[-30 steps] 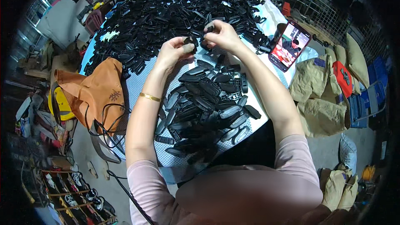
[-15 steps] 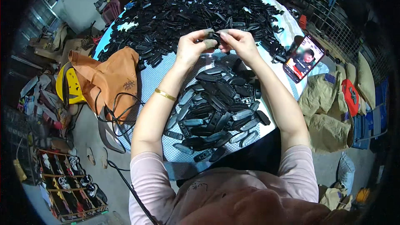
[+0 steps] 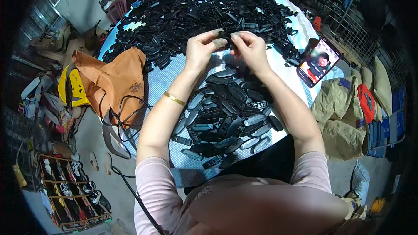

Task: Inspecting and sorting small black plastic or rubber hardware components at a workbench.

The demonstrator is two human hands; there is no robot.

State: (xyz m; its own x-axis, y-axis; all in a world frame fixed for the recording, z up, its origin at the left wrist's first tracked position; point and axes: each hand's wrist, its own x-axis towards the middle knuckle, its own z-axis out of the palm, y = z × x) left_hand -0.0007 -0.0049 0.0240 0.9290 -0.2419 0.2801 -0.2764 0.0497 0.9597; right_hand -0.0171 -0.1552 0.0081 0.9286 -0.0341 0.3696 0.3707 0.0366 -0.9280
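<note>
Over the near edge of a big heap of black plastic parts [image 3: 191,13], my two hands face each other a short way apart. My left hand [image 3: 203,48] has greenish wraps on the thumb and forefinger, which pinch a small black plastic part [image 3: 224,35]. My right hand [image 3: 250,51] is closed in a pinch beside it; what its fingertips hold is too dark to make out. Below the hands, between my forearms, lies a smaller pile of long, rounded black and grey plastic pieces [image 3: 226,117]. A gold bracelet circles my left wrist.
The round table has a pale patterned cover [image 3: 163,80]. At its right edge stands a lit phone [image 3: 319,63]. On the left are an orange-brown cloth bag [image 3: 117,76], a black cable and a yellow plastic item [image 3: 75,87]. Tan sacks [image 3: 344,137] and a shoe rack [image 3: 74,191] flank it.
My fingertips have drawn slightly apart, with the right hand shifting a little to the right. The left hand stays nearly in place, and both piles look the same.
</note>
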